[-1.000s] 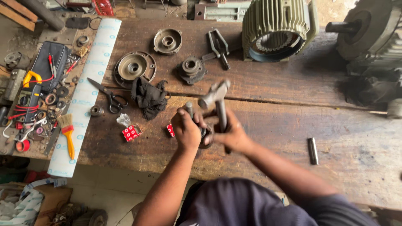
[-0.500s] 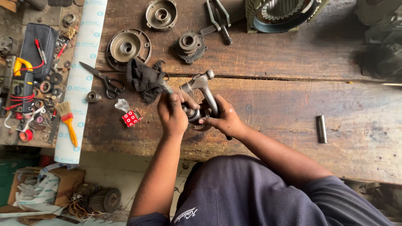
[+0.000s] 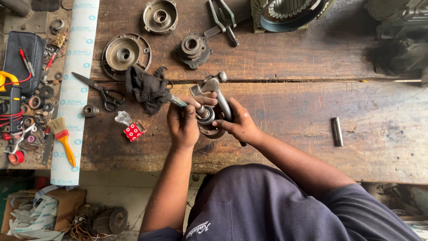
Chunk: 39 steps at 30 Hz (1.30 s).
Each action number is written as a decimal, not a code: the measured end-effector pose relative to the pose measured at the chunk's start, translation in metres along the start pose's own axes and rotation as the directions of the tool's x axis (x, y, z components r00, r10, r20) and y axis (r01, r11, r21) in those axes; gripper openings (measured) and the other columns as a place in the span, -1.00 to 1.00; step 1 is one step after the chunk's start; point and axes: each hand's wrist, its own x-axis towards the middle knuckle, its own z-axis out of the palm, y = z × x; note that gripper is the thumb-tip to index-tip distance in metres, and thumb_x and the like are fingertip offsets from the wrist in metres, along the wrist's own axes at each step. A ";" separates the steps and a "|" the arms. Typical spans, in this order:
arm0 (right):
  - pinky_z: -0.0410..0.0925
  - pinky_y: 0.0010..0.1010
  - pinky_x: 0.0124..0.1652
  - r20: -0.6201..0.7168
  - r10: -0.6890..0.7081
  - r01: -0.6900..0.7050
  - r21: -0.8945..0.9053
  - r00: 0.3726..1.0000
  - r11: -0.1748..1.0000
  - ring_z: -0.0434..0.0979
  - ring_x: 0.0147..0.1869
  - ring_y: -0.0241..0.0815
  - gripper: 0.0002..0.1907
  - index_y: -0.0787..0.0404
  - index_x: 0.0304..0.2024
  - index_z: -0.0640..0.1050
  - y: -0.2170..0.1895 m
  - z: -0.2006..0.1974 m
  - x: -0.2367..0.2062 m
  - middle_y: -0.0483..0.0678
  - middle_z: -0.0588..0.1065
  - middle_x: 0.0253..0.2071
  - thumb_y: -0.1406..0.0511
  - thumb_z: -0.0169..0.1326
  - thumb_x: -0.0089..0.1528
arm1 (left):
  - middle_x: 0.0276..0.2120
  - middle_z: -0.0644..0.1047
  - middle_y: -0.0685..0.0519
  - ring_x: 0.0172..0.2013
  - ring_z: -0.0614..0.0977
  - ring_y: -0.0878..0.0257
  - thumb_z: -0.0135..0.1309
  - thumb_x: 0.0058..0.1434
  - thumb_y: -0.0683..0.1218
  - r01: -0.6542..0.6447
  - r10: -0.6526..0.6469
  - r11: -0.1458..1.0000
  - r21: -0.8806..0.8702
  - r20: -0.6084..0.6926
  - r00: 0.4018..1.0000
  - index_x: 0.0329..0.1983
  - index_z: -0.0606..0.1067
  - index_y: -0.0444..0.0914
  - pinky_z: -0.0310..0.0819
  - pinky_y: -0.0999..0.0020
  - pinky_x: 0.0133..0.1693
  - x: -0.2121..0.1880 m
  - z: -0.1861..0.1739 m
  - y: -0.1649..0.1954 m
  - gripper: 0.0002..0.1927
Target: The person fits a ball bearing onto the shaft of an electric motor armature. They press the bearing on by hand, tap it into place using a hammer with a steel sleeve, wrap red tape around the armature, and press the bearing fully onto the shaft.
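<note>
In the head view, the left hand (image 3: pixel 183 122) is closed around a steel shaft (image 3: pixel 201 110) with a bearing (image 3: pixel 206 116) on it, fingers wrapped tight and holding it over a round metal end cover (image 3: pixel 212 130) that lies on the wooden table (image 3: pixel 285 116). The right hand (image 3: pixel 238 125) grips the handle of a steel hammer (image 3: pixel 213 85), fingers curled fully round it; the hammer head sits just above the bearing (whether it touches the shaft end is hard to tell). All of this is at the middle of the table, close to its near edge.

Just left of the hands lies a crumpled black rag (image 3: pixel 145 88), with black-handled scissors (image 3: pixel 104 91) beside it and a small red box with white spots (image 3: pixel 133 131) near the left wrist. Farther back rest a large round end cover (image 3: pixel 126 54), a smaller one (image 3: pixel 160 16) and a bearing housing (image 3: pixel 192 48). A gear puller (image 3: pixel 223 20) lies near a ribbed motor housing (image 3: pixel 292 13) at the far edge. A short metal pin (image 3: pixel 337 131) lies well apart on the right. On the left sit a long white strip (image 3: pixel 73 93), a yellow-handled brush (image 3: pixel 62 138) and a clamp meter (image 3: pixel 9 100) with red leads.
</note>
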 end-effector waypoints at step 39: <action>0.34 -0.51 -0.38 0.004 0.016 -0.016 -0.002 1.000 1.000 0.38 -0.30 -0.41 -0.58 0.25 0.16 0.37 -0.009 0.015 -0.025 -0.12 0.44 -0.24 0.28 0.21 0.35 | -0.38 0.36 0.05 -0.35 0.44 0.29 -0.19 0.59 -0.11 -0.119 0.151 0.974 0.195 -0.158 0.976 -0.18 0.25 -0.22 0.45 0.32 -0.20 -0.027 0.023 -0.009 -0.84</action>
